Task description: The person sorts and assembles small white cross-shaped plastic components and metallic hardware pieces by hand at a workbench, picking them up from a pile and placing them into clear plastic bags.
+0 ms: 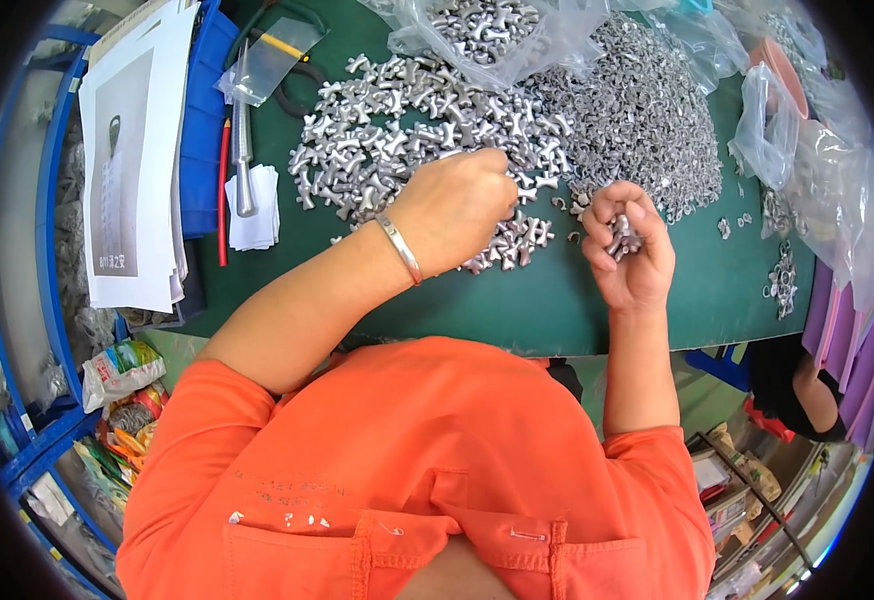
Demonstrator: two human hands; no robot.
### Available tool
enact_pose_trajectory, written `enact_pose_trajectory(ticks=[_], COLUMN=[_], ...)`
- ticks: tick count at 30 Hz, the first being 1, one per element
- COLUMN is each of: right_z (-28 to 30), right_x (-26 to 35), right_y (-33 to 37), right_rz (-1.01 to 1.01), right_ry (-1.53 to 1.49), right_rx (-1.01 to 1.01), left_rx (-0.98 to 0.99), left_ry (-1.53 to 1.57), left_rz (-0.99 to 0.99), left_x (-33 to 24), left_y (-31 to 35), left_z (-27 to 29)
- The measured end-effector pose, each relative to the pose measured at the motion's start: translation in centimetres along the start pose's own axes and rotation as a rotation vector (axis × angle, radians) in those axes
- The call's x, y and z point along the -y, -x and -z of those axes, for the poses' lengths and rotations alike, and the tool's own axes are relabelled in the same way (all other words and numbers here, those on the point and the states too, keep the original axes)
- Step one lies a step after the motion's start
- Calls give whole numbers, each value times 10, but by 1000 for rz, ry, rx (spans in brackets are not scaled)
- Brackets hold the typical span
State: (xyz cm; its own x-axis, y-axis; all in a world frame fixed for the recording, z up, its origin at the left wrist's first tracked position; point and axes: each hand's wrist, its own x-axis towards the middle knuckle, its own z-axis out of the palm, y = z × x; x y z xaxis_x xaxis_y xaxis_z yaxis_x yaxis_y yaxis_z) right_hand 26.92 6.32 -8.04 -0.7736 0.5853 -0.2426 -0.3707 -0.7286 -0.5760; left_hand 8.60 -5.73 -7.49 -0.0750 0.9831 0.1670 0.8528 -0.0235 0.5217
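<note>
A heap of silvery, bone-shaped metal pieces [382,145] is spread across the green table. My left hand [465,208], with a silver bracelet at the wrist, lies over the near part of this heap. Its fingers are curled under, and whatever they hold is hidden. Several bone-shaped metal pieces [624,238] rest in my right hand [635,262], palm up, with the fingers curled around them. Just beyond that hand rises a dense pile of much smaller metal pieces [647,120]. A few tiny bits lie between the two hands.
Clear plastic bags [827,185] crowd the table's right side near a pink container [779,75]. At left are a metal rod-like tool [245,170], a red pencil [224,190], white paper slips [254,225], a blue bin [207,120] and printed sheets [162,60]. Another person's arm [815,395] shows at right.
</note>
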Motion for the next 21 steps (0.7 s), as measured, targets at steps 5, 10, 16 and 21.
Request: enact_pose_trajectory(ticks=[5, 10, 16, 21], right_z=[-10, -17, -10, 7], right_x=[-9, -30, -25, -5], right_y=[4, 8, 10, 13], right_rz=[201, 387, 192, -237], right_ry=[1149, 1757, 1204, 7], right_rx=[-42, 16, -15, 44], left_rx=[-195, -168, -120, -44], left_ry=[165, 845, 1828, 611], left_rz=[40, 338, 647, 184], left_x=[5, 1, -2, -7], left_y=[3, 2, 5, 0], left_z=[2, 16, 32, 13])
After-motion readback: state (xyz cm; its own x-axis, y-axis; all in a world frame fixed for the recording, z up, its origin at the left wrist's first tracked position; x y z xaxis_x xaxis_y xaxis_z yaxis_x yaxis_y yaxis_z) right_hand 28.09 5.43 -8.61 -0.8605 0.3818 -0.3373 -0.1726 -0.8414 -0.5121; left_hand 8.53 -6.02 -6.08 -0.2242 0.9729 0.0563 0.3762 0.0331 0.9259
